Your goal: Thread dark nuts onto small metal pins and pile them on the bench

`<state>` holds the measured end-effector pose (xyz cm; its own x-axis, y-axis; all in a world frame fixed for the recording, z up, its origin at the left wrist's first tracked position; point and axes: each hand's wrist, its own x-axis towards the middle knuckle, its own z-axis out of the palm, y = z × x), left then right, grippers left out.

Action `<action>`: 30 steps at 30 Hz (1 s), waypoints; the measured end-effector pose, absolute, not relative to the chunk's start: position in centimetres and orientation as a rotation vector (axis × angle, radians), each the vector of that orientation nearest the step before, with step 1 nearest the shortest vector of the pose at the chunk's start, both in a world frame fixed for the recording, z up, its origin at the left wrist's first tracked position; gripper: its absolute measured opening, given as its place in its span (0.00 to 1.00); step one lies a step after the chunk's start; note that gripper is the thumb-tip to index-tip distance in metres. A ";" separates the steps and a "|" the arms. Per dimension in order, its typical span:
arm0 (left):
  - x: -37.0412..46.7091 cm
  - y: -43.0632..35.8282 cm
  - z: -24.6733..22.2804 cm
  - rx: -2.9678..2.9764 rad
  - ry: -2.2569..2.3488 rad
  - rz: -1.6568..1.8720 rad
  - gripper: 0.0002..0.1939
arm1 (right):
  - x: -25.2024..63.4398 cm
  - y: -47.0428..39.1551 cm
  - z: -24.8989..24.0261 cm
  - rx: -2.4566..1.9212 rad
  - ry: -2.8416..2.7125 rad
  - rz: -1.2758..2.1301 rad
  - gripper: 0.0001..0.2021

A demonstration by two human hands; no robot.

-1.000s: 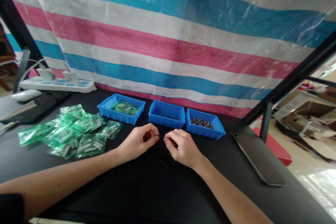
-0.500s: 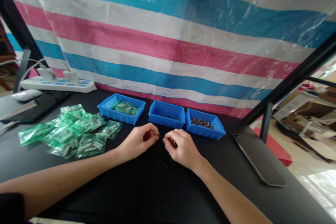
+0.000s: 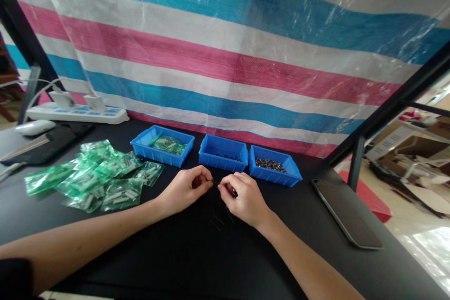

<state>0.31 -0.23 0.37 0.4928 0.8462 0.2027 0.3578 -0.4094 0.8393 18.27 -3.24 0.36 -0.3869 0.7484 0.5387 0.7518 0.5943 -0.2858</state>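
Barely anything has moved since the earliest frame: the right hand [image 3: 246,197] has its thumb and fingertips slightly further toward the frame's left, and the left hand [image 3: 186,190] looks unchanged. Both meet just below the centre of the frame, near the front of the middle blue bin [image 3: 222,162], their fingertips apart by a narrow gap. Across that gap shows a thin dark piece [image 3: 215,183], its long axis running roughly from one hand's fingertips to the other's, dipping a little toward the right of the frame. It lies to the right of the left fingertips and to the left of the right ones; neither hand is clearly nearer.

Left thumb and forefinger are closed in a pinch at the piece's left end. Right fingers are curled in, with a dark, shiny object [image 3: 234,193] partly visible inside; whether those fingertips also grip the thin piece, I cannot tell. More thin dark pieces [image 3: 218,219] lie below the hands on the black surface [image 3: 176,253], near the right hand, too dim to count.
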 end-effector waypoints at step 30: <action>0.2 -0.4 0.3 2.026 0.965 0.882 0.05 | 17.0 -4.1 0.4 -1.291 -1.991 0.388 0.06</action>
